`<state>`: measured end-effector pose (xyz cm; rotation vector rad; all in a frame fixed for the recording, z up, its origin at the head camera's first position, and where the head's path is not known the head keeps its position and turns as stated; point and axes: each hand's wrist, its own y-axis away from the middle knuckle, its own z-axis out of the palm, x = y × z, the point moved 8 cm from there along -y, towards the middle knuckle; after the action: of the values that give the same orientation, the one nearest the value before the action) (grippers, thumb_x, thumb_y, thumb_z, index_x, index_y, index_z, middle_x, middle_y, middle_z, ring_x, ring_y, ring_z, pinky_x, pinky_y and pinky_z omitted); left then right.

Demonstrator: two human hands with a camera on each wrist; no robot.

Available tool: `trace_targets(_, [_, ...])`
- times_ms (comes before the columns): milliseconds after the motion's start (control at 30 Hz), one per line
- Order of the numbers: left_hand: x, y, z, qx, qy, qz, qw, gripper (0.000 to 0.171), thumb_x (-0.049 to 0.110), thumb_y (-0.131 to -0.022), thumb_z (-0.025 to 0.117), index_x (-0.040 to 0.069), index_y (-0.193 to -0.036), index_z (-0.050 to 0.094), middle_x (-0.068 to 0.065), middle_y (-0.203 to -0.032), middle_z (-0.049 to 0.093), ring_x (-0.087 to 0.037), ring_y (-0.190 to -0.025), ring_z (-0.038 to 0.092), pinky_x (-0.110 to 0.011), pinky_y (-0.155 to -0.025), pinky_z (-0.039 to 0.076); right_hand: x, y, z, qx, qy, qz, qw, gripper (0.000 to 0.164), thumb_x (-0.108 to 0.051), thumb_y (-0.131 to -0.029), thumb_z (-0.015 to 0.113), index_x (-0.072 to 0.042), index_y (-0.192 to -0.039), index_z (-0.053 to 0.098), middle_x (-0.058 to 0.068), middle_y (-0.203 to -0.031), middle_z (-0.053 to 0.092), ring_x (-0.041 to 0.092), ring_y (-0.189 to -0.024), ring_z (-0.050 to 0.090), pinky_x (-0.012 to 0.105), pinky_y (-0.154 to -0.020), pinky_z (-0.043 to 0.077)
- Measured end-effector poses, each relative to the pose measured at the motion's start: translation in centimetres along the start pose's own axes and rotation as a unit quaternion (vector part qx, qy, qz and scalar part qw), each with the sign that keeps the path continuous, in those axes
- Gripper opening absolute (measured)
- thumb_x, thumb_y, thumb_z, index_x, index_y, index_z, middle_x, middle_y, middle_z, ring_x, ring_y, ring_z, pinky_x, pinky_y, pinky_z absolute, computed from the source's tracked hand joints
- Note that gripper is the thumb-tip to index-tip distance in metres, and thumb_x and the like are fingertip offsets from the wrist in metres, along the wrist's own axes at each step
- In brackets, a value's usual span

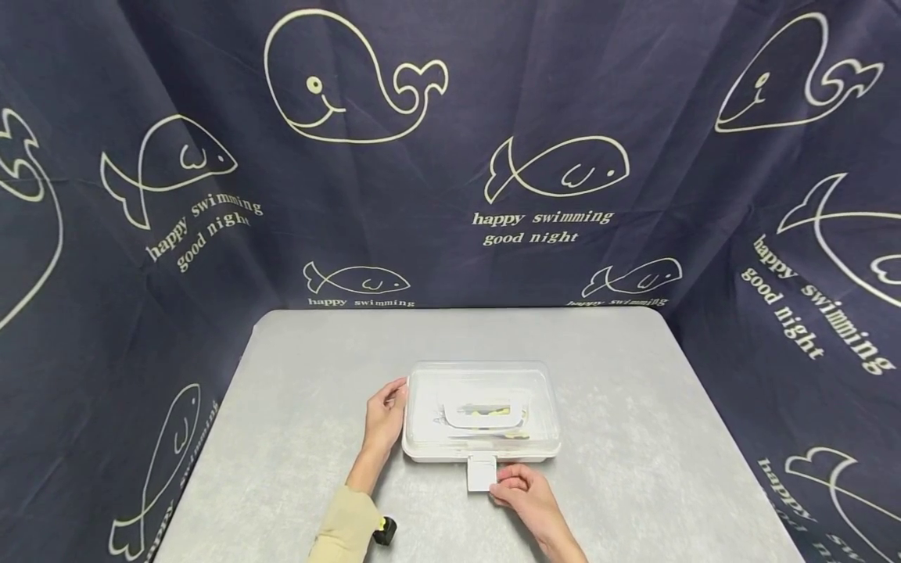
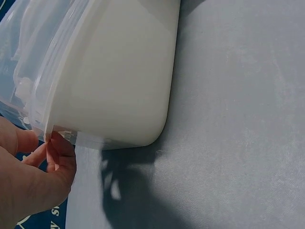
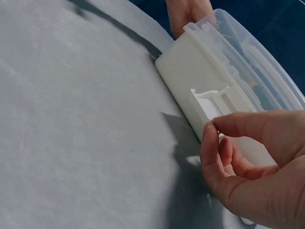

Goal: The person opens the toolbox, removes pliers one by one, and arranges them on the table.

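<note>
A white storage box with a clear lid stands on the table, its lid down on the base. A clear handle lies folded on the lid, and some yellow and dark items show blurrily through it. My left hand is at the box's left side; in the left wrist view its fingers and thumb pinch the rim. At the front, a white latch sticks out from the base, swung away from the lid. Thumb and index finger of my right hand pinch the latch's right edge.
The grey table reaches out around the box on all sides. Dark blue cloth printed with whales and fish hangs behind it and at both sides. A small black and yellow device sits beside my left sleeve.
</note>
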<state>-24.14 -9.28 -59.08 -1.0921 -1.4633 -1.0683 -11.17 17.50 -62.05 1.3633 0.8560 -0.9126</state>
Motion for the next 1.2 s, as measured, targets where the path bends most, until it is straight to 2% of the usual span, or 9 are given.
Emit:
trace_targets(133, [0.0, 0.1, 0.0, 0.001, -0.002, 0.001, 1.0000, 0.028, 0.009, -0.104, 0.058, -0.003, -0.128, 0.069, -0.016, -0.118, 0.068, -0.016, -0.099, 0.060, -0.020, -0.083, 0.048, 0.1, -0.2, 0.0, 0.015, -0.009, 0.003, 1.000, 0.021, 0.005, -0.091, 0.070, 0.016, -0.105, 0.060, 0.010, -0.080, 0.072, 0.013, -0.073, 0.071, 0.023, -0.069, 0.059])
trace_targets(300, [-0.1, 0.2, 0.1, -0.002, 0.000, 0.003, 1.0000, 0.029, 0.010, -0.104, 0.059, -0.003, -0.128, 0.068, -0.016, -0.118, 0.068, -0.016, -0.098, 0.060, -0.020, -0.083, 0.048, 0.2, -0.4, -0.3, 0.029, -0.018, 0.004, 0.999, 0.024, -0.002, -0.097, 0.066, 0.018, -0.109, 0.063, 0.016, -0.090, 0.076, 0.014, -0.075, 0.073, 0.025, -0.071, 0.060])
trace_targets(500, [-0.1, 0.2, 0.1, 0.000, 0.006, 0.001, 1.0000, 0.028, 0.009, -0.104, 0.059, -0.003, -0.128, 0.069, -0.016, -0.117, 0.068, -0.014, -0.097, 0.059, -0.018, -0.082, 0.048, 0.3, -0.9, -0.3, 0.033, -0.007, 0.011, 0.999, 0.029, -0.013, -0.101, 0.064, 0.015, -0.109, 0.068, 0.012, -0.095, 0.077, 0.012, -0.079, 0.073, 0.023, -0.071, 0.059])
trace_targets(733, [-0.3, 0.0, 0.1, 0.002, 0.007, -0.009, 0.9999, 0.027, 0.009, -0.104, 0.059, -0.001, -0.126, 0.070, -0.014, -0.114, 0.068, -0.013, -0.096, 0.059, -0.017, -0.081, 0.049, 0.1, -0.8, -0.5, 0.023, 0.001, 0.009, 1.000, 0.034, -0.016, -0.102, 0.063, 0.016, -0.113, 0.067, 0.013, -0.100, 0.076, 0.013, -0.084, 0.072, 0.024, -0.073, 0.059])
trace_targets(1033, [-0.1, 0.0, 0.0, 0.004, 0.006, -0.003, 1.0000, 0.026, 0.008, -0.103, 0.060, -0.002, -0.125, 0.070, -0.014, -0.113, 0.069, -0.014, -0.095, 0.060, -0.018, -0.080, 0.049, -0.4, -0.3, -4.1, 0.099, 0.018, -0.006, 0.995, 0.030, -0.011, -0.102, 0.063, 0.016, -0.116, 0.063, 0.014, -0.102, 0.076, 0.014, -0.086, 0.070, 0.026, -0.074, 0.059])
trace_targets(1133, [0.0, 0.0, 0.0, 0.002, 0.007, -0.005, 1.0000, 0.026, 0.009, -0.104, 0.060, -0.002, -0.125, 0.070, -0.014, -0.113, 0.069, -0.014, -0.095, 0.060, -0.018, -0.080, 0.049, -0.8, 0.0, -5.7, 0.128, 0.032, -0.001, 0.991, 0.029, -0.014, -0.100, 0.068, 0.011, -0.114, 0.062, 0.010, -0.097, 0.075, 0.012, -0.084, 0.069, 0.025, -0.074, 0.057])
trace_targets(1200, [0.0, 0.0, 0.0, 0.000, 0.006, -0.004, 1.0000, 0.027, 0.009, -0.104, 0.060, -0.002, -0.126, 0.069, -0.014, -0.113, 0.069, -0.014, -0.095, 0.060, -0.018, -0.081, 0.049, -1.1, 0.2, -6.7, 0.148, 0.046, -0.002, 0.988, 0.035, -0.017, -0.097, 0.073, 0.009, -0.115, 0.059, 0.008, -0.097, 0.073, 0.009, -0.083, 0.067, 0.023, -0.073, 0.056])
